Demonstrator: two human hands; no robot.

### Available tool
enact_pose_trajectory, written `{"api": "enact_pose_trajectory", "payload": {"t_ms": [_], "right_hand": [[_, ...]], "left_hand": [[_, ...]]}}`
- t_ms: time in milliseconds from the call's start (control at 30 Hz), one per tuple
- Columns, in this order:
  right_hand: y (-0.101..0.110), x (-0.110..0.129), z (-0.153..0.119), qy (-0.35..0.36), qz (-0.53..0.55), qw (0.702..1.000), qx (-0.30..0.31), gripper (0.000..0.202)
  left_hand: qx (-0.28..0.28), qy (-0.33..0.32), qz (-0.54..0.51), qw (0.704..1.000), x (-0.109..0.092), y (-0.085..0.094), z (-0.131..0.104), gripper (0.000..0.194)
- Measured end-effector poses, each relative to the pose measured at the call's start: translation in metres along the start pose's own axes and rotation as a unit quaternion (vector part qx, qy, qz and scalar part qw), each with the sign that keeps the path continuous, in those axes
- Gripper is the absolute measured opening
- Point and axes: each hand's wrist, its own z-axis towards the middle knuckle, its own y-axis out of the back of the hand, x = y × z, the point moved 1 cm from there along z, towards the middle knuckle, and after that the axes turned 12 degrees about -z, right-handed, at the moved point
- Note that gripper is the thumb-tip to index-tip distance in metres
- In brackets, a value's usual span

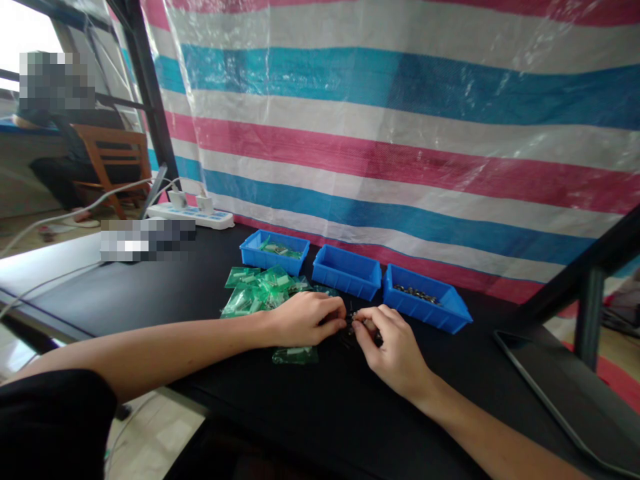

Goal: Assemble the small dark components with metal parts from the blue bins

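Note:
My left hand (317,317) and my right hand (387,337) meet over the black table, fingertips almost touching. The thumb and fingers of each are pinched together; what they hold is too small and too covered to name. Small dark metal pieces (353,315) lie under and between the fingers. Beside my left wrist is a heap of green plastic packets (263,290), and a single green packet (295,355) lies nearer me, below that wrist. Beyond my right hand stands a blue bin (425,307) with small metal parts (417,294) in it.
Two more blue bins stand in the row: a middle bin (346,275) and a left bin (275,250) holding green packets. A white power strip (193,215) with plugs sits behind. At right lies a dark tablet (565,400). Striped sheeting (380,147) hangs behind; a person (65,140) sits far left.

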Motion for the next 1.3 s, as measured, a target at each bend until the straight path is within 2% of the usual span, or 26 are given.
{"api": "enact_pose_trajectory", "payload": {"t_ms": [267,1300], "right_hand": [[0.0002,0.0005,-0.0006,0.009,0.008,1.000,0.023,0.010],[0.0009,0.0005,-0.0014,0.008,0.021,1.000,0.014,0.008]], "left_hand": [[0.008,-0.007,-0.004,1.000,0.0020,-0.0005,-0.0006,0.010],[0.002,-0.006,-0.008,1.000,0.0023,-0.0007,0.0000,0.007]]}}
